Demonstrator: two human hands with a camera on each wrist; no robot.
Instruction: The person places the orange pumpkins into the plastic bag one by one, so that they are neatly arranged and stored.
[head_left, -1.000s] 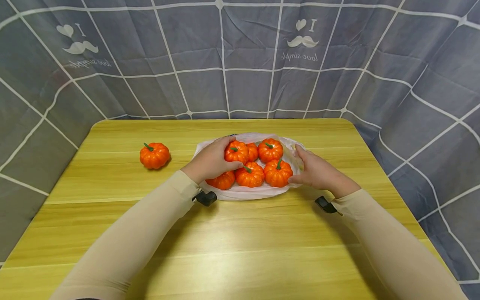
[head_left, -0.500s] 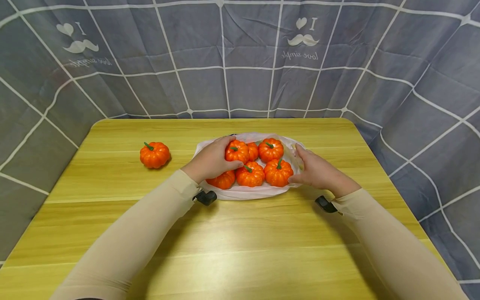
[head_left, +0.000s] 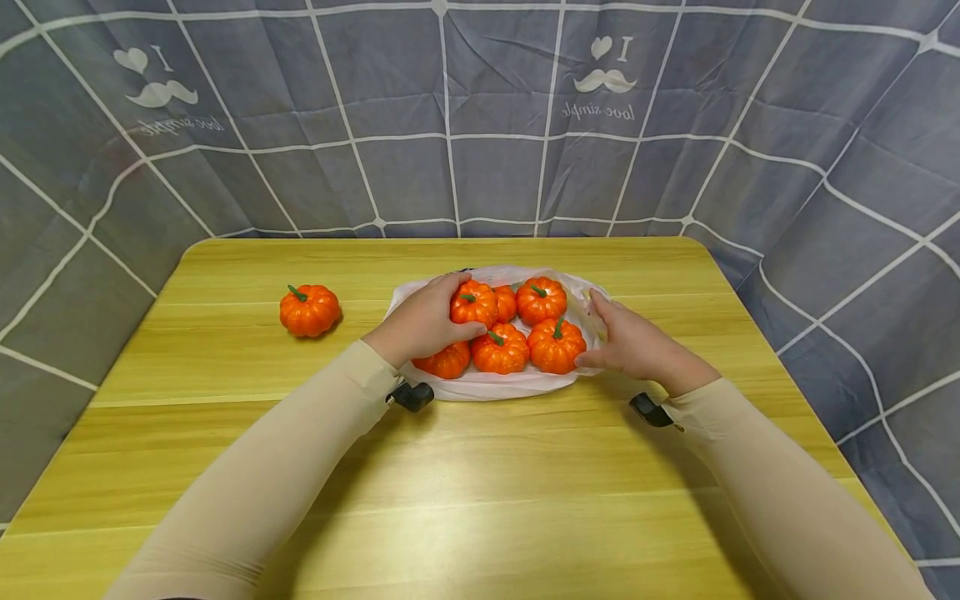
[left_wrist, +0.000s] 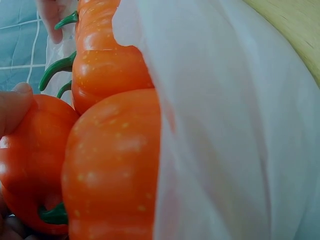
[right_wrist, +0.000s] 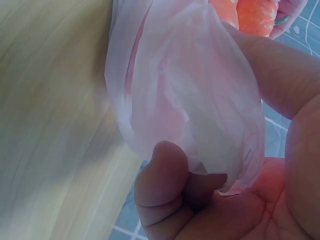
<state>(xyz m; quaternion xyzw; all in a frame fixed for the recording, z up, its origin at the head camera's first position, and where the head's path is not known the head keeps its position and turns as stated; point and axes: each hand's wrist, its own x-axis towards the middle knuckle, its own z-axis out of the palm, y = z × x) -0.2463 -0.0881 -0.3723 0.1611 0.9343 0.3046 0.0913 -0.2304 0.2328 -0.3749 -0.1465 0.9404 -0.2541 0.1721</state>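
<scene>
Several small orange pumpkins with green stems lie in a white plastic bag (head_left: pixel 517 386) in the middle of the table. My left hand (head_left: pixel 420 321) reaches over the bag's left side and grips one pumpkin (head_left: pixel 474 304), its thumb in front and fingers behind. The left wrist view shows that gripped pumpkin (left_wrist: pixel 35 155) beside a larger-looking pumpkin (left_wrist: pixel 115 160) partly covered by the bag. At the bag's right end, my right hand (head_left: pixel 637 343) holds the thin plastic. Its curled fingers (right_wrist: pixel 162 175) pinch the bag (right_wrist: pixel 185 100) in the right wrist view, with the thumb over the bag's rim.
A single pumpkin (head_left: pixel 309 312) sits on the table to the left of the bag. The wooden table (head_left: pixel 480 500) ends at a grey curtain (head_left: pixel 495 183) with white grid lines, which stands at the back and both sides.
</scene>
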